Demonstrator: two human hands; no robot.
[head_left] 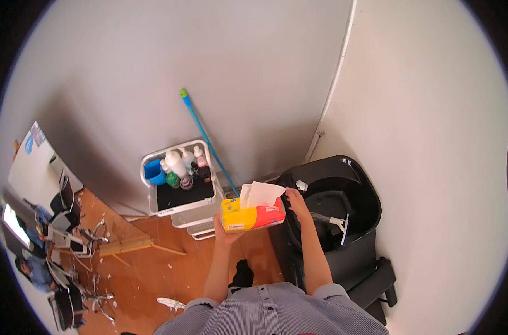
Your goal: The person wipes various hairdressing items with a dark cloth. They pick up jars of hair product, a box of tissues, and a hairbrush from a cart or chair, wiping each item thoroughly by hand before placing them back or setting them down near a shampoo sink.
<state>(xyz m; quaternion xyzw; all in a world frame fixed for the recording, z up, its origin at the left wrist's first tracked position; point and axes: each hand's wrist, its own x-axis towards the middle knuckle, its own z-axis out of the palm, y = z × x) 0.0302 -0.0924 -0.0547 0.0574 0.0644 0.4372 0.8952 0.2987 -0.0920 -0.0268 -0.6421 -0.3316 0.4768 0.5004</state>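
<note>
Striped shirt front is nearest, forearms reaching out from rolled sleeves to a yellow-and-red tissue pack held up ahead of the body, btwn the white trolley and the black basin.

L hand is clamped on the pack's left end, low down, prob. to take the weight from below & leave the top slot clear. R hand is at the other end, fingertips against the right edge of a white sheet standing out of the slot; can't tell if they're pinched on it or only touching. Pack sits roughly level, slot up, prob. so the sheet is easy to reach; L hand looks like the anchor, R hand free for finer work.

Trolley stands against the wall, L of the pack: white bottles grouped at the back of the top tray w/ a blue container in the corner, presumably so the raised rim stops them tipping out. Blue pole leans on the wall just beside it, prob. parked there to stay out of the way. White spray head on its hose lies over the basin, prob. so drips land inside.
</note>
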